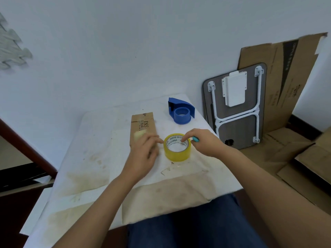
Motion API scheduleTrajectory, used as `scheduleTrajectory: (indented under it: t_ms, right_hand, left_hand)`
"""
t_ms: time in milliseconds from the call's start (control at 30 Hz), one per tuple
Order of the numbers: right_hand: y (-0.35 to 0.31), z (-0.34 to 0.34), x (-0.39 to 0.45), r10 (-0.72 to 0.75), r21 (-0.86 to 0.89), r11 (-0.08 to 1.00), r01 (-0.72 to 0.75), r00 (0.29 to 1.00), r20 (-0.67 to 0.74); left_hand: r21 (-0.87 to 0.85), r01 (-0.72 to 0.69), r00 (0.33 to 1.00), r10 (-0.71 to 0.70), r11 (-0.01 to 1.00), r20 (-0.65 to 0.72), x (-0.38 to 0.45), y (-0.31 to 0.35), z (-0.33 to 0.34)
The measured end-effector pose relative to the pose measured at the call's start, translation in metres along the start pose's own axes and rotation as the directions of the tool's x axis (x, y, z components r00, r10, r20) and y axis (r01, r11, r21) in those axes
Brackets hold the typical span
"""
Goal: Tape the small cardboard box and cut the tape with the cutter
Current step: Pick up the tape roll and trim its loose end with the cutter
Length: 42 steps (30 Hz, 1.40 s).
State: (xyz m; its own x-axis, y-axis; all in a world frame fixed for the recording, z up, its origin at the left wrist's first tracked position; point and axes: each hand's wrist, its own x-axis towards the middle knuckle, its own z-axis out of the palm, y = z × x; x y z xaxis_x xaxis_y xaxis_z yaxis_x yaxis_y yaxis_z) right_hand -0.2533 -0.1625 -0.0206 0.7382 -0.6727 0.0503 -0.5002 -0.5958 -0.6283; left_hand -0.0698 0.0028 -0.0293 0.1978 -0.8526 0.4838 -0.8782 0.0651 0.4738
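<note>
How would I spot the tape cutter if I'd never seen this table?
Start at the white-covered table and look to its far right corner. Beyond the yellow tape roll sits the tape cutter: the only solid blue thing there, wedge-shaped with a round hub.

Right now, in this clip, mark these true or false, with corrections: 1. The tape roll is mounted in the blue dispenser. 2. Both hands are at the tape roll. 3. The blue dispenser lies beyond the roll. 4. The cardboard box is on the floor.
1. False: the yellow tape roll lies flat on the table, apart from the blue dispenser.
2. True: the left hand and right hand touch its sides.
3. True.
4. False: the cardboard box lies on the table, left of the roll.
</note>
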Motion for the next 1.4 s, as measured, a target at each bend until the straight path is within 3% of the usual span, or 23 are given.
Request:
scheduleTrajectory:
  t_ms: [100, 267, 367, 433, 500, 567, 600, 733, 800, 900, 1000, 1100, 1167, 1267, 1333, 1400]
  right_hand:
    - [0.004, -0.003, -0.003, 0.056, 0.064, 0.997, -0.054, 0.998, -0.034]
    - [0.005, 0.003, -0.006, 0.052, 0.130, 0.990, -0.051, 0.999, -0.004]
    - [0.008, -0.001, -0.006, 0.068, 0.135, 0.988, -0.071, 0.997, 0.027]
    - [0.006, -0.008, -0.008, 0.101, 0.197, 0.974, -0.111, 0.993, 0.062]
    - [0.000, -0.017, -0.010, 0.128, 0.324, 0.934, -0.152, 0.987, 0.095]
    - [-0.004, -0.026, -0.012, 0.135, 0.480, 0.853, -0.204, 0.976, 0.173]
    - [-0.005, -0.029, -0.013, 0.130, 0.552, 0.799, -0.238, 0.965, 0.227]
    - [-0.008, -0.028, -0.019, 0.121, 0.747, 0.545, -0.380, 0.918, 0.378]
    - [-0.009, -0.022, -0.024, 0.099, 0.832, 0.381, -0.404, 0.912, 0.398]
    - [-0.009, -0.011, -0.032, 0.064, 0.874, 0.297, -0.385, 0.921, 0.384]
    - [-0.009, 0.003, -0.038, 0.080, 0.894, 0.223, -0.389, 0.921, 0.381]
    - [-0.008, 0.014, -0.040, 0.164, 0.917, 0.108, -0.385, 0.916, 0.365]
    - [-0.010, 0.018, -0.040, 0.203, 0.930, 0.050, -0.365, 0.915, 0.349]
    - [-0.015, 0.021, -0.040, 0.237, 0.941, 0.015, -0.338, 0.916, 0.325]
    - [-0.019, 0.022, -0.040, 0.261, 0.945, 0.020, -0.325, 0.915, 0.309]
    - [-0.021, 0.022, -0.039, 0.274, 0.948, 0.023, -0.317, 0.914, 0.299]
  left_hand:
    - [-0.002, -0.043, 0.985, 0.043, 0.999, 0.167, 0.006, 0.016, 0.018]
    - [0.388, -0.019, 0.897, -0.156, 0.922, 0.413, 0.028, 0.024, 0.052]
    - [0.404, -0.021, 0.863, -0.187, 0.915, 0.469, 0.040, 0.025, 0.050]
    - [0.309, 0.048, 0.840, -0.206, 0.950, 0.501, 0.046, 0.028, 0.038]
    - [0.035, 0.297, 0.793, -0.267, 0.954, 0.547, 0.052, 0.030, 0.019]
    - [-0.259, 0.552, 0.712, -0.285, 0.793, 0.642, 0.053, 0.033, -0.001]
    - [-0.346, 0.607, 0.696, -0.270, 0.715, 0.665, 0.053, 0.033, -0.008]
    - [-0.563, 0.707, 0.696, -0.275, 0.429, 0.664, 0.051, 0.032, -0.017]
    - [-0.592, 0.712, 0.699, -0.293, 0.379, 0.652, 0.049, 0.032, -0.017]
    - [-0.586, 0.655, 0.754, -0.359, 0.478, 0.550, 0.044, 0.033, -0.011]
    - [-0.505, 0.557, 0.830, -0.430, 0.659, 0.355, 0.034, 0.032, 0.001]
    - [-0.439, 0.474, 0.875, -0.463, 0.763, 0.140, 0.026, 0.035, 0.011]
    - [-0.368, 0.366, 0.927, -0.369, 0.855, 0.064, 0.020, 0.039, 0.012]
    - [-0.153, 0.127, 0.985, -0.107, 0.980, 0.137, 0.013, 0.038, 0.015]
    - [-0.018, -0.010, 0.985, 0.013, 1.000, 0.173, 0.012, 0.032, 0.019]
    - [0.020, -0.054, 0.986, 0.051, 0.998, 0.157, 0.013, 0.030, 0.021]
